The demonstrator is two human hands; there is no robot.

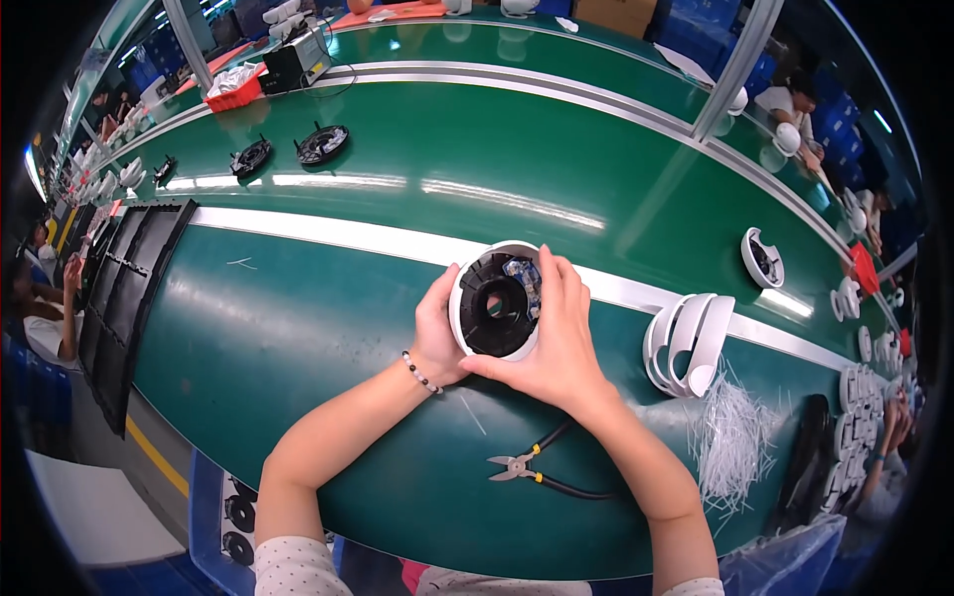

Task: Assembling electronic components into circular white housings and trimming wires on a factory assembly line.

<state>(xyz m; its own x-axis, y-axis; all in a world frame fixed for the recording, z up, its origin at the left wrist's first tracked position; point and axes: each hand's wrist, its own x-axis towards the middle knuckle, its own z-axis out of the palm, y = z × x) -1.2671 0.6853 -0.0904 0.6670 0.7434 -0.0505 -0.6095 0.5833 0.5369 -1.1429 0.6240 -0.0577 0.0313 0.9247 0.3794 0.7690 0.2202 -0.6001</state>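
Observation:
Between my two hands is a round white housing (456, 310) with a black ring-shaped insert and a small blue circuit board inside, its open side facing me. My left hand (435, 323) is wrapped round its left side, and my right hand (558, 338) grips its right side, thumb along the lower rim. Diagonal cutters (515, 467) with black and yellow handles lie on the green table below my right hand, jaws apart. To the right stand several nested white curved shells (689, 343), beside a heap of thin white plastic strips (735, 437).
A green conveyor belt (417, 129) runs beyond the table, carrying black round parts (323, 144) and a white housing (762, 258). Black trays (129, 288) stand at the left edge. A blue crate (206, 507) with black rings sits below. Other people work along both sides.

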